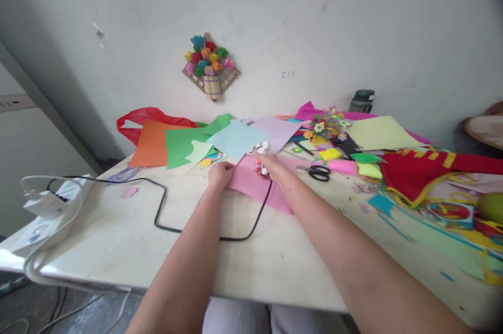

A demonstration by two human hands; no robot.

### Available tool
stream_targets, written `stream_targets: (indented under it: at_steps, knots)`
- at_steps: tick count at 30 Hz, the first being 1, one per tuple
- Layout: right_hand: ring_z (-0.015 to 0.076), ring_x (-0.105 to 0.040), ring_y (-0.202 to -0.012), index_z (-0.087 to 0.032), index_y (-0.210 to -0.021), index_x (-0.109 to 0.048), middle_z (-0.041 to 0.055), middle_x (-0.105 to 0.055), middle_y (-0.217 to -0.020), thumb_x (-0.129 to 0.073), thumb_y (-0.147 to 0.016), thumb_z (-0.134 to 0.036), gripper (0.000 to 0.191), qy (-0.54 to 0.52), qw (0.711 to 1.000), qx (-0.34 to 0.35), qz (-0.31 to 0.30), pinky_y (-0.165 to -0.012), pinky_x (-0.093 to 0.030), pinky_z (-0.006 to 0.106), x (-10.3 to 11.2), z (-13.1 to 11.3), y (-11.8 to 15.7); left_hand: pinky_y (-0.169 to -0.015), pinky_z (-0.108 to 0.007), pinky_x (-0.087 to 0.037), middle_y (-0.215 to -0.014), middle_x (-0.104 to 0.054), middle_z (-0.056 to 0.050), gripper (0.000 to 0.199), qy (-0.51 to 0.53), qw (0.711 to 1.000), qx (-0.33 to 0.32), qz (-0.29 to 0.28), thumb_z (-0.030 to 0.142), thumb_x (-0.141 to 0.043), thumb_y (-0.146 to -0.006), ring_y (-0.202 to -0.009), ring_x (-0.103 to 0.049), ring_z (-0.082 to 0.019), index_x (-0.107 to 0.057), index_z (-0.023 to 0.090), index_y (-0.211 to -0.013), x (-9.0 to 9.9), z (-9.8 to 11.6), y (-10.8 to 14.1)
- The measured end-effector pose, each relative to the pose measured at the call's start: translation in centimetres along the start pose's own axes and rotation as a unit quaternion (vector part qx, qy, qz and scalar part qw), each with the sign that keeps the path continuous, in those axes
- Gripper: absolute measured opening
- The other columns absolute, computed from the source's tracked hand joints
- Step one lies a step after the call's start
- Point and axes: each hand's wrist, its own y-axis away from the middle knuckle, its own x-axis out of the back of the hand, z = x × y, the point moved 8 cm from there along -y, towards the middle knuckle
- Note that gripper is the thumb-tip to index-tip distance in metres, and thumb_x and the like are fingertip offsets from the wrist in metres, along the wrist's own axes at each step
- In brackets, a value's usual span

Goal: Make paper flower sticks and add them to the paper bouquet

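Observation:
A white hot glue gun [264, 148] with a black cord is gripped in my right hand [270, 165], over a sheet of pink paper [251, 183]. Its nozzle points left. My left hand [220, 173] is closed in a pinch at the left edge of the pink paper. A thin brownish stick-like strip [239, 161] runs from these fingers toward the nozzle; its exact kind is too small to tell. The power cord [162, 208] loops across the table beneath my left forearm.
Black scissors [319, 173] lie right of the pink paper. Orange paper [151, 142], green paper [181, 146] and light blue paper [236, 137] lie behind. A paper flower bunch [326, 127] and a bottle [361, 100] stand back right. A power strip [58, 213] sits left.

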Motion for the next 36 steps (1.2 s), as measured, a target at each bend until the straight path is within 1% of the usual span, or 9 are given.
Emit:
stream_targets:
  at_steps: [3,11,18,24,30,36]
  knots:
    - [0.0089,-0.045,-0.034,-0.014,-0.076,-0.044,0.0031,-0.053,-0.053,-0.052,-0.073,-0.047,0.034,0.002,1.000,-0.005,0.005,-0.030,-0.037,0.020,0.0,0.1,0.0,-0.071,-0.026,-0.042,-0.087,-0.068,-0.002,0.025,-0.002,1.000,0.001,0.001,0.028,-0.052,-0.069,-0.082,-0.058,-0.018,-0.068,0.024,-0.088,0.0,0.0,0.0]
    - [0.0077,-0.043,-0.034,-0.016,-0.077,-0.042,-0.0031,-0.045,-0.055,-0.055,-0.072,-0.043,0.031,-0.011,1.000,-0.004,0.004,-0.029,-0.034,0.020,0.0,0.1,0.1,-0.071,-0.025,-0.041,-0.087,-0.067,-0.003,0.025,0.003,1.000,-0.001,0.004,0.029,-0.052,-0.069,-0.082,-0.058,-0.018,-0.068,0.023,-0.087,0.1,0.1,0.1]
    - [0.0080,-0.044,-0.034,-0.015,-0.076,-0.043,-0.0032,-0.045,-0.054,-0.055,-0.073,-0.041,0.028,-0.007,1.000,-0.001,-0.008,-0.030,-0.035,0.021,0.0,0.1,0.2,-0.071,-0.026,-0.041,-0.087,-0.068,-0.003,0.025,0.002,1.000,0.000,0.007,0.028,-0.052,-0.068,-0.082,-0.059,-0.018,-0.068,0.023,-0.086,0.1,0.0,0.1]
    - [0.0073,-0.044,-0.034,-0.016,-0.081,-0.045,-0.0049,-0.045,-0.056,-0.059,-0.070,-0.038,0.029,-0.020,1.000,0.018,-0.007,-0.030,-0.036,0.021,0.1,0.1,0.2,-0.071,-0.024,-0.041,-0.086,-0.068,-0.002,0.024,0.013,1.000,0.000,0.013,0.027,-0.052,-0.068,-0.081,-0.059,-0.017,-0.068,0.023,-0.085,0.1,-0.1,0.0]
    - [0.0084,-0.045,-0.034,-0.015,-0.076,-0.045,-0.0035,-0.046,-0.053,-0.058,-0.071,-0.038,0.027,-0.001,1.000,-0.002,-0.005,-0.030,-0.037,0.022,0.2,0.1,1.0,-0.070,-0.024,-0.041,-0.086,-0.068,-0.003,0.024,0.020,1.000,0.005,0.013,0.028,-0.053,-0.067,-0.081,-0.059,-0.017,-0.068,0.023,-0.085,0.2,0.0,0.2]
    - [0.0082,-0.044,-0.034,-0.015,-0.071,-0.044,-0.0027,-0.046,-0.051,-0.056,-0.073,-0.039,0.027,0.006,1.000,-0.015,-0.017,-0.030,-0.037,0.021,0.0,0.0,1.8,-0.070,-0.024,-0.041,-0.086,-0.068,-0.002,0.024,0.018,1.000,0.006,0.012,0.029,-0.053,-0.067,-0.081,-0.059,-0.017,-0.068,0.023,-0.085,0.2,0.0,0.2]
